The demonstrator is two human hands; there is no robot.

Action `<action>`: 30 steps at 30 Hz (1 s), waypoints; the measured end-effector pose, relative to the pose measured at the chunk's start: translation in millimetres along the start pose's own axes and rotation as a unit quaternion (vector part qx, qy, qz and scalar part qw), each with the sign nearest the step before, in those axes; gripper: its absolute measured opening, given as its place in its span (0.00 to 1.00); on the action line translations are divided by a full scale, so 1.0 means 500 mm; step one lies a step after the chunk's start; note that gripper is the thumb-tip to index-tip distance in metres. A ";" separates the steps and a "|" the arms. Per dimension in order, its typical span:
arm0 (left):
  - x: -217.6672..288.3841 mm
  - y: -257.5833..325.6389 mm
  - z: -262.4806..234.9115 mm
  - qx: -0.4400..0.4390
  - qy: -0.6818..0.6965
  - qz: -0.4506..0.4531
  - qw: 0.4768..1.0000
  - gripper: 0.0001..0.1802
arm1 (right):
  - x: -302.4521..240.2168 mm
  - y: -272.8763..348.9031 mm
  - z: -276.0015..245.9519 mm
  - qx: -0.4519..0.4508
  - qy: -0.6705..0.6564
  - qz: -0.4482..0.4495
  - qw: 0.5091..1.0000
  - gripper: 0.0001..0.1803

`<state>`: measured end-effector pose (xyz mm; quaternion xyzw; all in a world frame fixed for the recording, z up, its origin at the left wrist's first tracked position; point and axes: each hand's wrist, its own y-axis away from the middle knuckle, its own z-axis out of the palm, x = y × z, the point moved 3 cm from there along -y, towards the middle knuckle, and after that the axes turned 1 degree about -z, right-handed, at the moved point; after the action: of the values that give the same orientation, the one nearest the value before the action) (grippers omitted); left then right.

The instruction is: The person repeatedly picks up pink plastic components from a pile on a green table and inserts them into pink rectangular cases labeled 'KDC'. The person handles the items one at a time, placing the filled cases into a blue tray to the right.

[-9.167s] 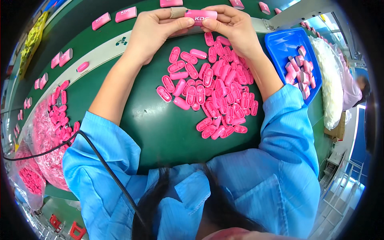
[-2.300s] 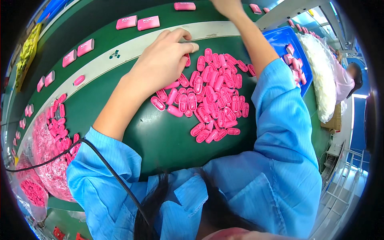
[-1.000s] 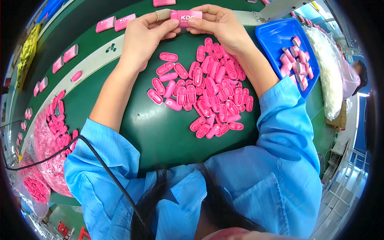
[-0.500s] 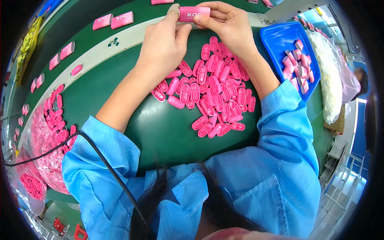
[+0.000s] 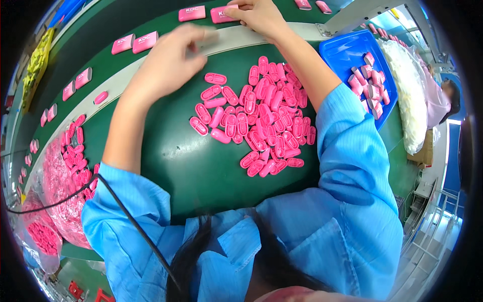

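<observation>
My right hand point(image 5: 255, 19) reaches over the green belt at the top, fingertips and thumb on a flat pink case point(image 5: 220, 15) with rounded sides. That case lies beside a second pink case point(image 5: 191, 13). My left hand point(image 5: 163, 60) is above the pale rail, partly blurred, its thumb apart from its stretched fingers; nothing shows in it. Below both hands, a heap of small pink oval plastic caps point(image 5: 266, 113) covers part of the green table point(image 5: 176, 156). Some caps show hollow insides, others smooth backs.
On the right stands a blue tray point(image 5: 329, 53) with several pink cases inside. More pairs of cases point(image 5: 146, 42) lie along the belt. A clear bag of pink caps point(image 5: 58, 171) sits at left, a black cable point(image 5: 126, 209) crossing near my left sleeve. A metal bracket point(image 5: 347, 20) rises top right.
My left hand has let go of the pink case and moved left and down. My right hand has moved up and left with the case, now on the belt beside another.
</observation>
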<state>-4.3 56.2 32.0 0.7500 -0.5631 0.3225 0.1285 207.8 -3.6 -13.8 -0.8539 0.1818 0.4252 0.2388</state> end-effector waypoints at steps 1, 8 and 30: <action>0.007 0.014 -0.002 -0.089 -0.008 -0.007 0.996 0.21 | 0.000 -0.009 -0.013 0.006 -0.001 0.025 1.000 0.16; 0.032 0.030 0.028 -0.078 -0.047 0.065 0.994 0.11 | 0.125 -0.117 -0.179 0.093 0.479 -0.007 0.873 0.16; -0.012 -0.036 0.071 0.048 0.341 -0.122 0.931 0.18 | -0.013 0.143 -0.047 -0.127 -0.287 0.083 0.946 0.18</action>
<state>23.6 47.2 4.1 0.6630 -0.3728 0.5677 0.3149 182.7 -74.8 -14.4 -0.7011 0.1202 0.6899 0.1344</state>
